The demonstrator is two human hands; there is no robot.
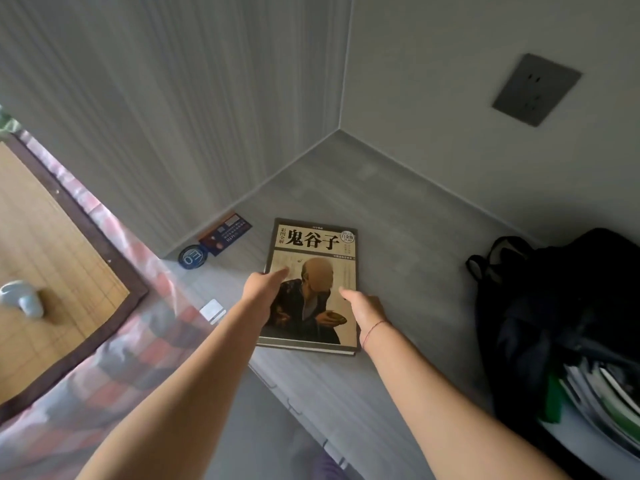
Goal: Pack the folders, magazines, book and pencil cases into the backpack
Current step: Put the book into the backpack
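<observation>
Book, flat on desk, is gripped at its left edge by the left hand and at its right edge by the right hand, thumbs laid on cover, other fingers hidden; black backpack is noted well right of it.

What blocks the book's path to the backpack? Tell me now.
Nothing visible. The left hand and right hand are on the book; only bare desk lies between it and the open backpack to its right.
</observation>
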